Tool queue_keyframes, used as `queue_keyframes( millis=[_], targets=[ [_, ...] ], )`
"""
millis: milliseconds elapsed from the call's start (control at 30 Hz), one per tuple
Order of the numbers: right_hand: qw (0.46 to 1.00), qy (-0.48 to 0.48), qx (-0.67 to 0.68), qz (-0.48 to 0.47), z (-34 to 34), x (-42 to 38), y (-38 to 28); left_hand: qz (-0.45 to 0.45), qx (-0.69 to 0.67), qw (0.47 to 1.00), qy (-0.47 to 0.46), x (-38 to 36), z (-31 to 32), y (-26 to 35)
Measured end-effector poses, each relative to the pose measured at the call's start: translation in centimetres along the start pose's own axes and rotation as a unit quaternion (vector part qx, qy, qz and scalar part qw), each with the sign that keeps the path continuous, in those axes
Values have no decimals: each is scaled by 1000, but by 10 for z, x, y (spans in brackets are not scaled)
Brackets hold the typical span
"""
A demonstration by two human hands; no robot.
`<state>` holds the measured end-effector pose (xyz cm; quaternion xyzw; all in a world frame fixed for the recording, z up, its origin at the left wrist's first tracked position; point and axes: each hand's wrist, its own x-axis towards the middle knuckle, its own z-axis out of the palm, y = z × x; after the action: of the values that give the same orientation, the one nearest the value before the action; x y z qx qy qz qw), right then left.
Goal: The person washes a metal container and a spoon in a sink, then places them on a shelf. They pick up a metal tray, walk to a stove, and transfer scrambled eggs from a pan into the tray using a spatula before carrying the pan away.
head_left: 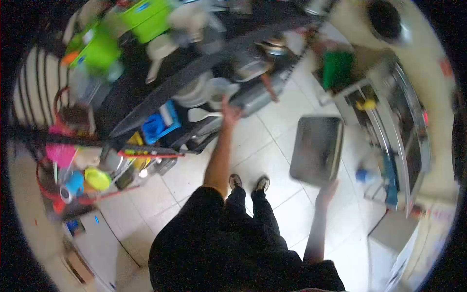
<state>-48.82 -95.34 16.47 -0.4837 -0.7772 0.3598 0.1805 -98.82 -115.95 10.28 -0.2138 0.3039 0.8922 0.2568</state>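
My right hand (pixel 327 192) grips the near edge of a dark grey rectangular baking tray (pixel 316 150), held tilted above the floor. My left hand (pixel 231 114) reaches out at the edge of the black shelf rack, with one finger pointing up. A white spoon-like utensil (pixel 198 115) has its handle running up to this hand. Blur hides whether my left fingers close on that handle. Just beyond are stacked pale bowls (pixel 193 91) and a pot or cup (pixel 221 90).
Green bins (pixel 146 20) and a white long-handled pan (pixel 160 48) are on the black rack. A blue container (pixel 158 125) sits lower down. Along the right wall stands a metal-framed rack (pixel 389 131) with a green item (pixel 337 69). White tiles (pixel 272 160) cover the floor.
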Motion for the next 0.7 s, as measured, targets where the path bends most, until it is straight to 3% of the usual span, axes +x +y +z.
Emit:
queue_keyframes(
  millis=[33, 100, 167, 200, 233, 267, 300, 367, 400, 433, 500, 533, 567, 633, 700],
  targets=[
    [989, 62, -131, 7, -27, -66, 27, -7, 22, 1000, 4, -3, -8, -7],
    [974, 95, 108, 175, -65, -187, 108, -42, 78, 996, 0, -10, -39, -24],
    [978, 160, -83, 106, -103, -298, 129, -106, 144, 983, -30, -26, -71, -64],
    [949, 194, -2, 248, -122, -328, 126, -143, 136, 968, -156, -5, -134, -110],
    [895, 226, 89, 375, -145, -357, 116, -169, 214, 953, -129, -51, -136, -146],
    [870, 343, 151, 321, -150, -394, 114, -198, 290, 926, -138, -95, -144, -197],
    [848, 382, 157, 332, -156, -411, 105, -226, 374, 884, -163, -141, -159, -251],
    [740, 510, 65, 433, -177, -435, 101, -294, 538, 742, -273, -257, -195, -355],
    [729, 567, 70, 378, -171, -475, 158, -351, 550, 676, -341, -308, -226, -408],
    [707, 586, 69, 389, -179, -489, 165, -351, 691, 477, -414, -420, -150, -412],
    [733, 547, -199, 353, -229, -468, 142, -573, 517, 423, -474, -546, -111, -452],
    [742, 547, -132, 364, -266, -450, 118, -669, 430, 370, -480, -609, -93, -473],
    [750, 541, -60, 377, -290, -440, 101, -673, 437, 349, -484, -656, -65, -481],
    [808, 506, 28, 299, -321, -436, 126, -692, 472, 307, -452, -727, -12, -529],
    [906, 333, -20, 261, -358, -429, 138, -656, 500, 338, -453, -733, -28, -601]
  ],
)
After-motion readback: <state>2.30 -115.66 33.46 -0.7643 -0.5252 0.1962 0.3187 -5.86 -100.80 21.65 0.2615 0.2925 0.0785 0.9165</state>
